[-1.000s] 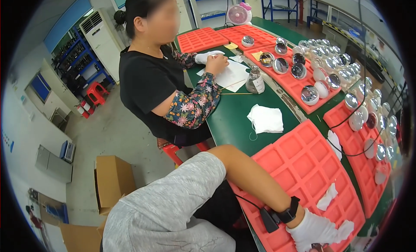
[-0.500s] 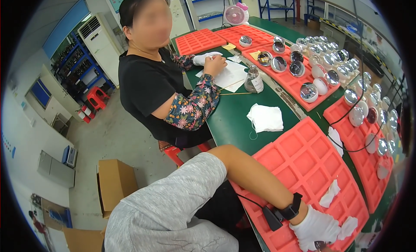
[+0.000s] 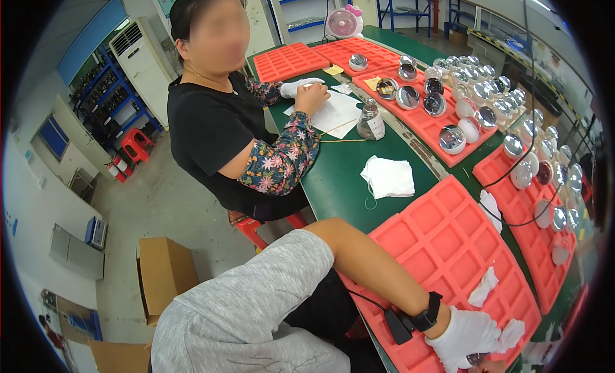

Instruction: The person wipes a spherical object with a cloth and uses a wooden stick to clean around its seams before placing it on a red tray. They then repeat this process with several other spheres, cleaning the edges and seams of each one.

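Observation:
My left hand (image 3: 466, 338), in a white glove with a black strap at the wrist, is low over the near pink-red tray (image 3: 426, 229). Its fingers close round a small shiny round glass piece (image 3: 475, 358), most of which the glove hides. A bit of bare skin, my right hand (image 3: 492, 367), shows at the lower edge beside that piece; its fingers are cut off by the frame. Touching the glove's fingertips is a crumpled white cloth (image 3: 511, 335). Another white cloth (image 3: 483, 287) lies on the tray just beyond.
Several shiny domed glass pieces (image 3: 452, 138) stand on the trays at the right. A co-worker (image 3: 218, 116) sits at the far left of the green table (image 3: 333, 174), near a glass bottle (image 3: 371, 121). A white cloth stack (image 3: 388, 177) lies between us. Black cables (image 3: 506, 224) hang at the right.
The whole view has shifted slightly. My left hand stays at the same spot on the tray, still round the glass piece, and the bare skin at the lower edge shows slightly more.

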The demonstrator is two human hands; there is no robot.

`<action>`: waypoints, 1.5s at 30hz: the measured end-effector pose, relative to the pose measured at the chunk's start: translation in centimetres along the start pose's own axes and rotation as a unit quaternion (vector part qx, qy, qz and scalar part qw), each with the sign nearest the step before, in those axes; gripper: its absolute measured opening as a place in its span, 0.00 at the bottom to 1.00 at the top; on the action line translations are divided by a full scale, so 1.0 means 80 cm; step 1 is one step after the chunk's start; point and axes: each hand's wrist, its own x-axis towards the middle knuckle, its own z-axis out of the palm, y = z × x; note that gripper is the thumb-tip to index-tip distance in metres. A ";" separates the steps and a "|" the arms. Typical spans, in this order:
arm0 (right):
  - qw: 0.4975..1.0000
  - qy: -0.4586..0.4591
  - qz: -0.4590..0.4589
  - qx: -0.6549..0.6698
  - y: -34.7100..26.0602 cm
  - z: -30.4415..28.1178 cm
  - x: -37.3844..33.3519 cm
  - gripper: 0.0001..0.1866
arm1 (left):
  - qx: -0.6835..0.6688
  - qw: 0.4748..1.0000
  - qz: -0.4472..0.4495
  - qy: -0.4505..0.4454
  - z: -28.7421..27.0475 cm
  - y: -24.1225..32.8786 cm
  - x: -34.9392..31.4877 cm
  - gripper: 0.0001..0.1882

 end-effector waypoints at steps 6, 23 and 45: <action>0.997 0.026 -0.057 0.050 0.012 0.007 0.007 0.21 | -0.004 0.998 -0.030 -0.047 0.020 -0.010 0.004 0.18; 0.994 0.008 -0.053 0.097 0.013 0.012 0.009 0.22 | -0.122 0.991 0.043 -0.028 0.013 -0.020 0.006 0.17; 0.994 -0.041 -0.010 0.106 0.027 0.018 -0.005 0.15 | -0.282 0.953 -0.079 -0.083 0.026 -0.018 -0.004 0.23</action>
